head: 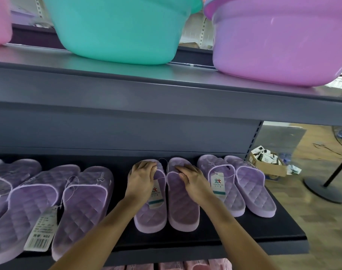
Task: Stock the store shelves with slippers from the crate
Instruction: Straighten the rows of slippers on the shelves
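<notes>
Your left hand [142,176] and right hand [191,180] curl fingers over the straps of two lilac diamond-quilted rubbery slippers [182,207] lying on the dark shelf [263,230], long axes 6-to-12, toes at 12 o'clock.

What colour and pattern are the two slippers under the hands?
Pale purple slippers, with a quilted diamond footbed; the head view shows it best.
</notes>
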`<state>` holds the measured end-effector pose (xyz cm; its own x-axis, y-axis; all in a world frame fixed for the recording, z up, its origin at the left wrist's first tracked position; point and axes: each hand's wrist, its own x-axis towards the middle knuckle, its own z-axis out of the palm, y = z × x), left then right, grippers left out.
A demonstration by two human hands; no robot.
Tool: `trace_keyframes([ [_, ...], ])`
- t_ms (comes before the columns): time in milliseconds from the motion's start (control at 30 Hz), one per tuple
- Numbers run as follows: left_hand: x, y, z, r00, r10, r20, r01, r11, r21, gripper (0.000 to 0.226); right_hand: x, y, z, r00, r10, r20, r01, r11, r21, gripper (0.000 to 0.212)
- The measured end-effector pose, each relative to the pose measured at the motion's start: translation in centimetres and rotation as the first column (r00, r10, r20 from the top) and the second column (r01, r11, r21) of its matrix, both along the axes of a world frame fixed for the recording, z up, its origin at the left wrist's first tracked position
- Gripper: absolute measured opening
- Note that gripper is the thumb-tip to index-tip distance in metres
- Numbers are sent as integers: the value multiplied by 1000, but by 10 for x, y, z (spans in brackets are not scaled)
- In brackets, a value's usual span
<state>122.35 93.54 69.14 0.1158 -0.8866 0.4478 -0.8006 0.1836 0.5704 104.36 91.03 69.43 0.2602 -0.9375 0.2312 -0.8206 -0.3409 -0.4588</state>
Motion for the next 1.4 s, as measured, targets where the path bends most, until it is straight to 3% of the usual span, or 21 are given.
trace_keyframes([
  [133, -6, -11, 2, 1000, 8, -6, -8, 1000, 5, 43, 0, -12, 2, 1000, 9, -4, -9, 1000, 15, 38],
  [333, -6, -26, 3, 999, 36, -38, -34, 999, 34, 29, 4, -26, 2, 1000, 4, -21, -3, 999, 41, 39],
  [533, -10, -28, 3, 995, 100, 10, -100, 994, -36, 43, 10, -31, 2, 998, -27, 58, 25, 999, 42, 57],
  [667, -12, -21, 3, 990, 130, 62, -128, 991, -30, 47, 8, -29, -1, 1000, -14, -16, 14, 1000, 17, 41],
  [933, -4, -16, 6, 989, 47, 137, -51, 998, 27, 64, -2, -17, 16, 987, 64, -145, -57, 997, 47, 49],
  [1100, 8, -8, 19, 983, -13, 181, -11, 991, 134, 38, -6, 3, 26, 975, 72, -209, -80, 996, -30, 54],
  [1267, 21, 18, 32, 963, -9, 269, -2, 999, 40, 48, -13, 23, 29, 970, 87, -226, -113, 988, -104, 57],
  [1400, 33, 39, 40, 917, 24, 398, 1, 998, -63, 36, -14, 38, 30, 967, 123, -223, -157, 978, -139, 60],
])
